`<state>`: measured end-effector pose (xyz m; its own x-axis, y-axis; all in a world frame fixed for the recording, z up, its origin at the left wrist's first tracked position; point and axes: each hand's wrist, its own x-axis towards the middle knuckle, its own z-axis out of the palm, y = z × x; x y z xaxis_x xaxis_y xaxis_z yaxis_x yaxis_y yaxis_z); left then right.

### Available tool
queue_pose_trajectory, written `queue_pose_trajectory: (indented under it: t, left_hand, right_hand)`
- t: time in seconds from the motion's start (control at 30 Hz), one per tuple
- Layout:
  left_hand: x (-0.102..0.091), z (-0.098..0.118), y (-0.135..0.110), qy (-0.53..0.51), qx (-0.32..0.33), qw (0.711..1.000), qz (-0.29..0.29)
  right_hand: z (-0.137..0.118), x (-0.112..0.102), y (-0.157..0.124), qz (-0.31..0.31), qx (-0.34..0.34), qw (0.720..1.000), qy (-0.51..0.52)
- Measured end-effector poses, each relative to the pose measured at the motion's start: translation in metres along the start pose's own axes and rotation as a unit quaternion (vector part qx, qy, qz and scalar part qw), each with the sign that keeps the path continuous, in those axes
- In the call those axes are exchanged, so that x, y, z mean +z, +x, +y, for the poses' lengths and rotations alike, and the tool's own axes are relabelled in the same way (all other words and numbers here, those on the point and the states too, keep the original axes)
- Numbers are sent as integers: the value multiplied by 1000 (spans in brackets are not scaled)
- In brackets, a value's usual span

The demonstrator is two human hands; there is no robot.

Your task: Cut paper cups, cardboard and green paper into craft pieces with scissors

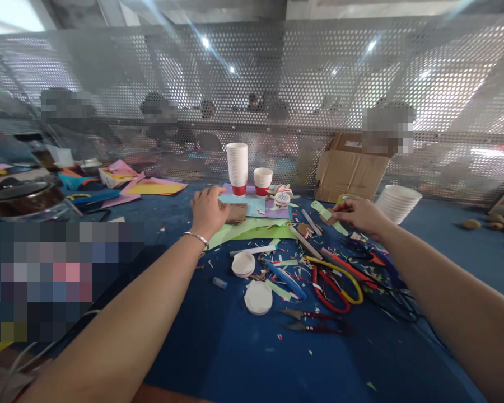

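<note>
My left hand [209, 211] grips a brown piece of cardboard [237, 212] above light green paper sheets [262, 230]. Pinched in the fingers of my right hand [359, 215] is a pale green paper cutout [320, 210]. Between the hands, small paper-cup turtles [283, 197] with green limbs sit beside a short stack of paper cups [262, 180] and a taller stack [237, 162]. Nearer me lie two white cup bottoms [258, 298], a blue pen [286, 279], red-handled scissors [330, 294] and thread snips [315, 323].
Paper scraps litter the blue table [218, 364]. A cardboard box [350, 168] and white cups [398, 202] stand at the right. Coloured papers [157, 186] and a lidded glass pot [23, 196] are on the left. A perforated metal screen [252, 73] rises behind.
</note>
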<state>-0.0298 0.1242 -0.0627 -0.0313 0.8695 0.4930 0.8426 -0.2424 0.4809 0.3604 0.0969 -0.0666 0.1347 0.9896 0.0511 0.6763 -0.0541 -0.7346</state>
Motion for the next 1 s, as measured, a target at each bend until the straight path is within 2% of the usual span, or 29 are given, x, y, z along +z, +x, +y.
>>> queue_pose_trajectory:
  t: [0.1,0.17,0.27,0.33,0.4,0.47,0.53,0.6,0.67,0.83,0.9,1.0]
  left_hand:
    - [-2,18,-5,-102,21,991,-83]
    - [0,38,-15,-172,37,973,-149]
    - [7,72,-39,-259,60,930,-254]
    - [11,91,-56,-305,63,902,-300]
    - [14,103,-68,-383,46,859,-337]
    - [15,107,-74,-393,44,852,-344]
    - [13,107,-74,-374,48,865,-330]
    - [10,104,-71,-357,36,881,-310]
    - [7,102,-67,-362,7,884,-295]
    - [2,103,-65,-444,-55,840,-305]
    - [2,106,-66,-450,-70,831,-318]
    - [2,110,-70,-468,-96,810,-340]
  right_hand:
    - [-21,5,-21,-12,-22,997,71]
    - [-35,11,-38,-36,-38,993,108]
    - [-56,22,-64,-68,-55,985,151]
    - [-67,29,-80,-87,-65,979,174]
    - [-76,34,-93,-109,-67,974,188]
    - [-81,37,-102,-127,-67,969,202]
    - [-80,36,-108,-128,-75,969,197]
    - [-74,33,-113,-115,-98,978,144]
    - [-64,27,-118,-106,-125,985,49]
    - [-44,17,-141,-150,-104,974,-133]
    - [-42,17,-149,-168,-103,967,-161]
    - [-43,19,-155,-161,-115,966,-168]
